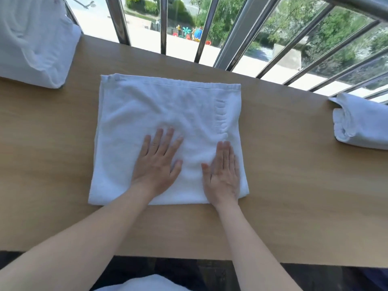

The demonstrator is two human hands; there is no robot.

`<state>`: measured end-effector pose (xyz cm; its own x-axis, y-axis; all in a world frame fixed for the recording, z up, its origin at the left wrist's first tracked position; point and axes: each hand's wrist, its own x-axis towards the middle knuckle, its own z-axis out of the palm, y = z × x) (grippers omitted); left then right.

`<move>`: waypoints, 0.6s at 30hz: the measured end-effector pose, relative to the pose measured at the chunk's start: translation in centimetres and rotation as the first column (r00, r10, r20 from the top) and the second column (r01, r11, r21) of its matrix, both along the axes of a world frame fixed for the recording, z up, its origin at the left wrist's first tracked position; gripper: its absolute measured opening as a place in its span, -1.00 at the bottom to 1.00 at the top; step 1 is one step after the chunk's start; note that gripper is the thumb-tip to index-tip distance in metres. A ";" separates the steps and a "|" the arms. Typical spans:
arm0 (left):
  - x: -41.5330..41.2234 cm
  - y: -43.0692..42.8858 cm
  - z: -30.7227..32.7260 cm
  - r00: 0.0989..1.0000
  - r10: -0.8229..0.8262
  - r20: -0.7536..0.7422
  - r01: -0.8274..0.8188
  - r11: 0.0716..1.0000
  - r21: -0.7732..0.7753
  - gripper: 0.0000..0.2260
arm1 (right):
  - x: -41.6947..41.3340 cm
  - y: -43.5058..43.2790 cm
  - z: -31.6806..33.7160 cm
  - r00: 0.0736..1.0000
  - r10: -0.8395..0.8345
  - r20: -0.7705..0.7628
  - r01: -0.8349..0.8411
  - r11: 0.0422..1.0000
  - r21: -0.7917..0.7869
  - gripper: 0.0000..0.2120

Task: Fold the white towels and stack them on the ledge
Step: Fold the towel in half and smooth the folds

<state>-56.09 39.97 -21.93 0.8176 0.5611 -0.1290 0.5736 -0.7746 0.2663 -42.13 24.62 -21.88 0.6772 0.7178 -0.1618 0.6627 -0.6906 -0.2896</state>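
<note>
A white towel [147,110], folded into a rough square, lies flat in the middle of the wooden ledge [52,154]. My left hand [157,162] presses on its lower middle, palm down with the fingers straight and spread. My right hand [223,173] lies flat on the towel's lower right part, fingers straight and together, close to the right edge. Neither hand grips the cloth. A folded white towel [361,122] sits at the ledge's right end. A loose heap of white towels [35,40] stands at the far left.
Metal window bars [163,24] run along the ledge's far edge, with a street and trees behind them. The ledge's near edge [189,260] is just in front of my body. Another piece of white cloth [147,283] shows at the bottom, below the ledge.
</note>
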 end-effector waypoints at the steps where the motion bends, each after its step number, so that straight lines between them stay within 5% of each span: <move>1: 0.0 0.0 0.0 1.000 0.001 0.004 -0.001 1.000 0.007 -0.41 | 0.0 -0.4 -0.1 1.000 -0.027 0.004 0.027 0.999 -0.025 -0.32; 7: 0.2 -0.3 -0.1 0.999 0.023 0.040 -0.025 0.998 0.053 -0.41 | 0.1 -0.7 0.4 0.999 -0.042 0.014 0.044 0.990 -0.138 -0.28; 11: 0.2 -0.4 -0.4 0.998 0.012 0.054 -0.017 0.995 0.101 -0.41 | -0.3 1.3 0.8 0.980 -0.201 0.002 0.200 0.976 -0.087 -0.26; 14: 0.2 -0.4 -0.5 0.999 0.001 0.046 -0.006 0.994 0.113 -0.42 | -0.3 4.5 1.2 0.994 0.105 0.038 -0.108 0.991 0.079 -0.37; 16: 0.1 -0.3 -0.5 0.999 0.005 0.038 -0.009 0.994 0.112 -0.43 | 0.9 5.2 0.7 0.935 0.347 0.075 -0.351 0.936 0.041 -0.39; 18: 0.1 -0.3 -0.5 1.000 0.002 0.029 -0.006 0.993 0.117 -0.43 | 3.0 4.9 0.1 0.933 0.354 0.060 -0.354 0.935 -0.010 -0.36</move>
<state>-55.95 39.68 -22.38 0.8179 0.5741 -0.0383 0.5700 -0.7993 0.1901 -39.11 29.51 -21.79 0.3872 0.9131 -0.1280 0.8803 -0.4074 -0.2430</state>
